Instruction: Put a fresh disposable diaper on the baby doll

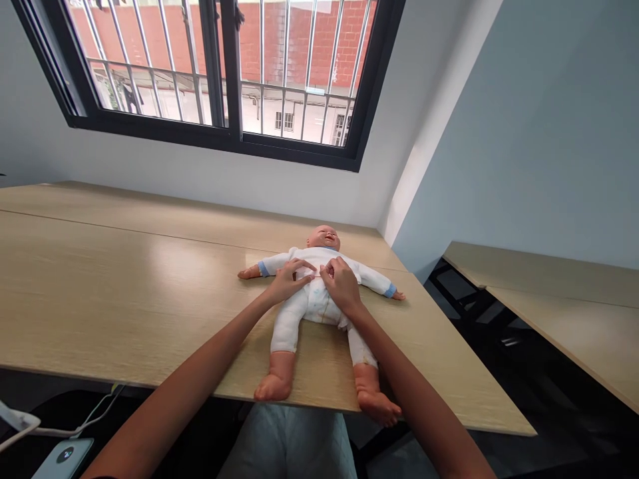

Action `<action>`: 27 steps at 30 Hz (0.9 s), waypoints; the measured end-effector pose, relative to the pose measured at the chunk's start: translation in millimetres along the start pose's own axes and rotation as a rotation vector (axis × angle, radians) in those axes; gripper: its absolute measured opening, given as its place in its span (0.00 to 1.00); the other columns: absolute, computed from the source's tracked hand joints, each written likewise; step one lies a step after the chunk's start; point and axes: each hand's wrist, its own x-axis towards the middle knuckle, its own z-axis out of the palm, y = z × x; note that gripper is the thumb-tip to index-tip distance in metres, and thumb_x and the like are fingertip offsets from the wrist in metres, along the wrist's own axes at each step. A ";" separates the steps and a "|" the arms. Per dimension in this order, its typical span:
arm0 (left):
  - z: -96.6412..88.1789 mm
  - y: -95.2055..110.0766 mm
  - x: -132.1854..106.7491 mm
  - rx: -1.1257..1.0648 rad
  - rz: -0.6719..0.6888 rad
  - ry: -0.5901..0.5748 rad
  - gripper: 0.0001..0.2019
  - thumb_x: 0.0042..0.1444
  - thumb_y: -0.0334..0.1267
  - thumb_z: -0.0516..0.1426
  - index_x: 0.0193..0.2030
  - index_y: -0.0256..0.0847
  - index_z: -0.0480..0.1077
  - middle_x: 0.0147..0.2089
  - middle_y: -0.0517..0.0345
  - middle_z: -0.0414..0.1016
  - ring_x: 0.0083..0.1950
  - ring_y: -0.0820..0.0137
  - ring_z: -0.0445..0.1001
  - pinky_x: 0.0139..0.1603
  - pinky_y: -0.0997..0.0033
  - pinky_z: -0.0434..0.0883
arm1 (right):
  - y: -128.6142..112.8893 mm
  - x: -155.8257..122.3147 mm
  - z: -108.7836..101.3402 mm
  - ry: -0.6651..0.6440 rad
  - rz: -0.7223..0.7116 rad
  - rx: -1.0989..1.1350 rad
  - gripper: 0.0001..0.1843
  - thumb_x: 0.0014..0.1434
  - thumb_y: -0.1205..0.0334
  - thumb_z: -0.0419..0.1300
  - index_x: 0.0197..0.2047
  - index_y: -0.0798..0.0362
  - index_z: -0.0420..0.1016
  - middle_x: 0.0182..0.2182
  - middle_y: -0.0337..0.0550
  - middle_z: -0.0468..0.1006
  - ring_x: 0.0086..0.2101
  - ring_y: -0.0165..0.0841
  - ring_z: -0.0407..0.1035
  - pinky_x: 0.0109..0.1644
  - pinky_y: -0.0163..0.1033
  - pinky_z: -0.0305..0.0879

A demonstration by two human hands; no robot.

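Observation:
A baby doll [323, 279] lies on its back on a light wooden table [124, 293], with its head toward the window and its arms spread. It wears a white onesie [312, 313] with blue cuffs, and its bare feet reach the table's near edge. My left hand [288, 281] rests on the doll's chest, its fingers pinching the onesie's front. My right hand [342, 284] is beside it, with fingertips gathered on the same fabric. The two hands nearly meet at the middle.
A barred, black-framed window [219, 73] sits beyond the table, with a brick building outside. A second wooden table [564, 286] stands to the right. At lower left, a phone [64, 459] lies with a white cable [94, 416]. My pale trousers [287, 446] show below the near edge.

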 end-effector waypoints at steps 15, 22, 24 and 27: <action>-28.4 16.9 8.5 -0.764 -0.168 0.265 0.25 0.58 0.60 0.42 0.20 0.42 0.46 0.21 0.62 0.44 0.24 0.72 0.52 0.28 0.70 0.60 | 0.2 0.8 -1.9 0.052 0.032 0.218 0.04 0.55 0.64 0.55 0.32 0.52 0.61 0.25 0.36 0.64 0.29 0.32 0.61 0.37 0.37 0.56; -27.6 26.0 3.3 -1.106 -0.171 0.084 0.29 0.58 0.62 0.46 0.18 0.41 0.46 0.22 0.62 0.40 0.24 0.73 0.45 0.26 0.70 0.53 | -10.0 -4.1 -5.0 0.051 -0.187 0.098 0.09 0.64 0.57 0.56 0.36 0.55 0.69 0.31 0.40 0.70 0.32 0.32 0.64 0.45 0.40 0.55; -24.4 28.2 2.9 -1.171 -0.201 0.036 0.29 0.60 0.61 0.45 0.18 0.40 0.48 0.22 0.61 0.41 0.24 0.72 0.47 0.26 0.71 0.53 | -11.7 -6.1 -5.2 0.041 -0.276 0.042 0.10 0.64 0.56 0.56 0.37 0.55 0.70 0.31 0.41 0.71 0.34 0.32 0.65 0.46 0.40 0.55; -21.7 30.3 1.9 -1.241 -0.226 -0.031 0.29 0.62 0.59 0.42 0.18 0.39 0.51 0.22 0.61 0.43 0.24 0.72 0.50 0.27 0.71 0.56 | -12.8 -8.2 -4.6 0.059 -0.430 -0.023 0.12 0.66 0.55 0.56 0.37 0.55 0.71 0.31 0.42 0.71 0.35 0.33 0.65 0.47 0.41 0.56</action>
